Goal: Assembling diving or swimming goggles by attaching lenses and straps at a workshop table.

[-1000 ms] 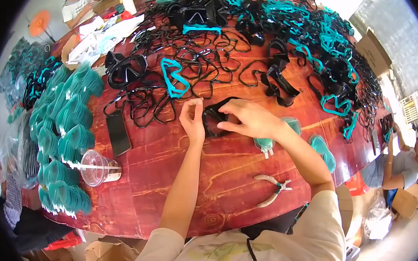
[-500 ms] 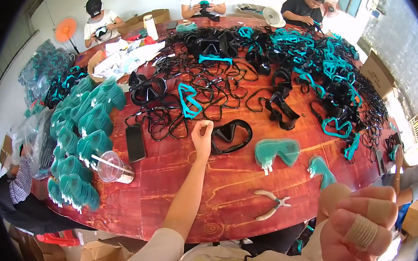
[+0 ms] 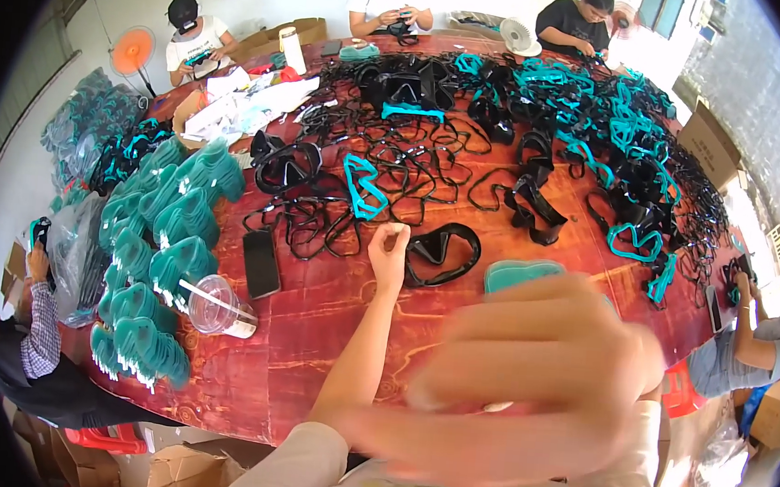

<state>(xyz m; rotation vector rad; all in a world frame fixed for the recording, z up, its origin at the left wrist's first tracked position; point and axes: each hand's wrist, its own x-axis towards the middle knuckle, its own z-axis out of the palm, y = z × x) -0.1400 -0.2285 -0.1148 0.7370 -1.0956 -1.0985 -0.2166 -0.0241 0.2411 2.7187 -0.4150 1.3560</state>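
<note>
My left hand (image 3: 389,253) rests on the red-brown table with its fingers curled in a pinch. It is right beside a black diving mask frame (image 3: 467,268), against its left edge. What is between the fingertips, if anything, is hidden. My right hand (image 3: 526,373) is large and close in front of me, smeared by motion, and what its fingers hold cannot be made out. It covers much of the table's near right part. A teal mask lens (image 3: 520,274) shows just past it, partly covered.
Stacked teal lenses (image 3: 182,264) stand at the left beside a plastic cup (image 3: 211,307) and a phone (image 3: 261,264). Black mask parts and straps (image 3: 401,166) with teal frames (image 3: 364,188) spread over the far table. Several people work around the edge.
My right hand has swung in from the lower right to the middle, now covering the pliers and a second teal lens. My left hand stays beside the black frame.
</note>
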